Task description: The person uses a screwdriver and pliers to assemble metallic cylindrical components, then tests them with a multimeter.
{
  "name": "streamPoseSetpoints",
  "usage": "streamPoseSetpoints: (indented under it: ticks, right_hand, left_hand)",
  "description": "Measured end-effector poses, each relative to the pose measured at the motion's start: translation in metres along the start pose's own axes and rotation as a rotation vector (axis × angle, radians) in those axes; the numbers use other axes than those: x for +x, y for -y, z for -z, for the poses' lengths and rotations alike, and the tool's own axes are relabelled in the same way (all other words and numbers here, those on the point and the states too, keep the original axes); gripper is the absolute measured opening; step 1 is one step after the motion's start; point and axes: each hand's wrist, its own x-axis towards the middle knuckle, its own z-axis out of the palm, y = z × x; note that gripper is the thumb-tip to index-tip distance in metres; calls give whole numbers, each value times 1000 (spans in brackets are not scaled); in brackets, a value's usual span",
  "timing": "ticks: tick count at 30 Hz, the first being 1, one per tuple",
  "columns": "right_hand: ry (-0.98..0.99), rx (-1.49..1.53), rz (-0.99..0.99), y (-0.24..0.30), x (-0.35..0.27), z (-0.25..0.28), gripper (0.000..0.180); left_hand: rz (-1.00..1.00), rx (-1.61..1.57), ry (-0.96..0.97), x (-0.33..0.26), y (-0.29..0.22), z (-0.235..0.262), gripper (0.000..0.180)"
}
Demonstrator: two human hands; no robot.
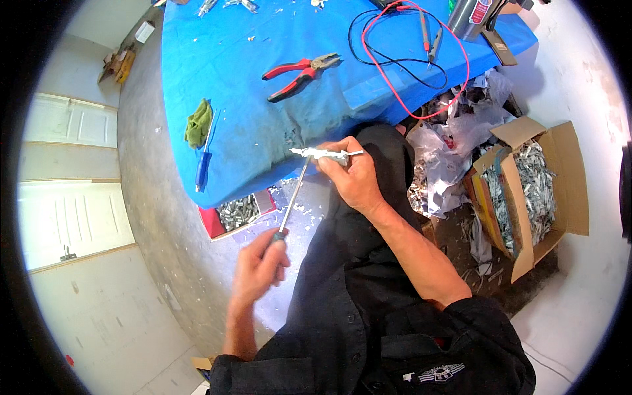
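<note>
My left hand [258, 266] is closed around the dark handle of a screwdriver [293, 201]. Its long metal shaft slants up and to the right, and the tip meets a small white-and-silver part [322, 155], narrow and elongated. That part is pinched between the fingers and thumb of my right hand [355, 174], above my lap at the table's near edge. What exactly the part is cannot be made out. A pair of pliers [299, 74] with red and black handles lies on the blue-covered table [237, 131], beyond both hands.
A second screwdriver [203, 161] with a blue handle lies by a green cloth [197, 125] at the table's left. Red and black test leads [372, 60] curl near a metal cylinder [469, 18]. Below stand a red-sided box [212, 222] and a cardboard box [571, 178] of metallic scraps.
</note>
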Motion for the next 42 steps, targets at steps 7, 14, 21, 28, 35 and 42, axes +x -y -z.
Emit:
streamPoseSetpoints:
  ticks: [7, 14, 21, 28, 35, 42]
  right_hand:
    - [20, -184, 86, 1, -2, -2, 14]
    - [-156, 141, -111, 7, 4, -14, 17]
    - [-161, 173, -92, 8, -2, -13, 18]
    - [-104, 178, -87, 13, -11, -18, 15]
    - [-106, 123, -57, 9, -13, -13, 14]
    - [-190, 204, -97, -1, -4, -29, 15]
  left_hand:
    - [-145, 505, 38, 0, -69, 54, 34]
    - [-410, 659, -133, 9, -39, 21, 31]
    - [-356, 297, -315, -28, -41, 15, 31]
    - [-873, 271, -530, -17, -11, 0, 38]
    - [-519, 301, -438, -5, -18, -4, 30]
    - [-640, 232, -454, 2, -9, -14, 32]
